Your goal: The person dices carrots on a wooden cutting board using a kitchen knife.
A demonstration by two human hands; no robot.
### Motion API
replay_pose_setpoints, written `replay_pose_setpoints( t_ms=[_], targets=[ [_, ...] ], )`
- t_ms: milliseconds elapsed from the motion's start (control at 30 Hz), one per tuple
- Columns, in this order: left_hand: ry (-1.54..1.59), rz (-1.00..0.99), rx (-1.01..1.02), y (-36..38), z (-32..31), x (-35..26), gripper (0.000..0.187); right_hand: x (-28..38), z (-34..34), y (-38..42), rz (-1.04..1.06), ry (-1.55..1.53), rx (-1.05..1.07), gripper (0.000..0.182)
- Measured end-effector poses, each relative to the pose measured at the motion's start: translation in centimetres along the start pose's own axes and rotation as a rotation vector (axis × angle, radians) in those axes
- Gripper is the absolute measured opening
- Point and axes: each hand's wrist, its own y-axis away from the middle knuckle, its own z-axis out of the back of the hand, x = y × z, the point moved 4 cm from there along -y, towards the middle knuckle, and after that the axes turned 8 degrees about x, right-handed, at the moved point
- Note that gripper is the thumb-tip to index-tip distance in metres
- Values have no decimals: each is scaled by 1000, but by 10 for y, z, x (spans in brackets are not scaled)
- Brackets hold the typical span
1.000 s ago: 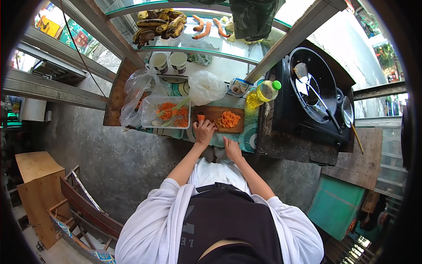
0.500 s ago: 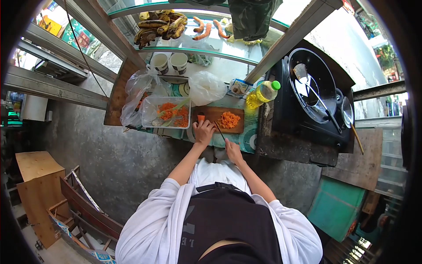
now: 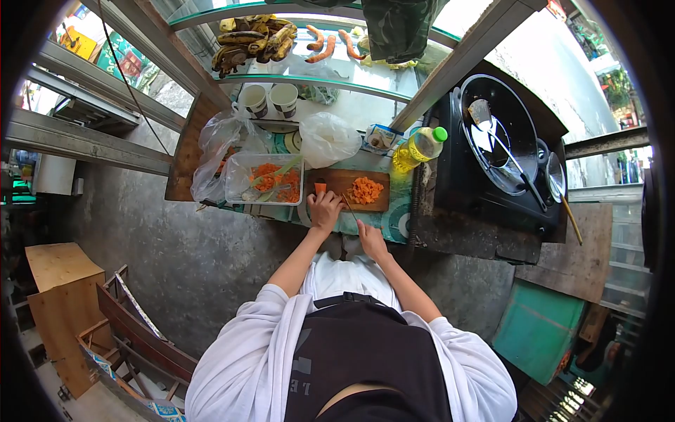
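A wooden cutting board [image 3: 337,177] lies at the counter's near edge, with a heap of chopped carrot [image 3: 365,190] on its right part. My left hand [image 3: 325,212] is closed, its bent fingertips pressing carrot against the board's near side; the fingers mostly hide it. Just beyond those fingers is a larger carrot piece [image 3: 320,188]. My right hand [image 3: 372,240] grips the handle of a knife [image 3: 350,209], whose blade points away and left, its tip beside my left fingertips. Left of the board, a clear plastic tub [image 3: 238,174] contains shredded carrot and pale green strips.
An oil bottle [image 3: 420,150] stands right of the board, before a black stove with a wok [image 3: 524,133]. Plastic bags [image 3: 329,138] and paper cups [image 3: 283,100] sit behind. Bananas [image 3: 254,43] and whole carrots [image 3: 322,49] lie on the glass shelf above.
The knife blade has tilted slightly, now catching a brownish reflection, and my right hand has shifted slightly left. My left hand stays in place on the board. The whole view has drifted a little.
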Motion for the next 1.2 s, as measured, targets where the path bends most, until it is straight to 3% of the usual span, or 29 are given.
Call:
replay_pose_setpoints(
  t_ms=[400,500,567,700,900,1200],
  targets=[
    [-37,1,-21,0,1,-2,20,-4,1,-5,39,61,-24,61],
    [-32,0,-31,0,2,-2,21,-16,-3,-5,83,-98,18,60],
    [-39,4,-28,1,3,-2,21,-30,-9,-2,-46,-297,77,59],
    [-39,-1,-40,2,2,-3,21,-25,-6,2,-62,-299,20,58],
    [-17,1,-37,3,1,-1,20,-13,3,0,9,-124,12,60],
    [-26,8,-46,4,0,-1,19,1,8,7,-103,58,47,57]
  ],
)
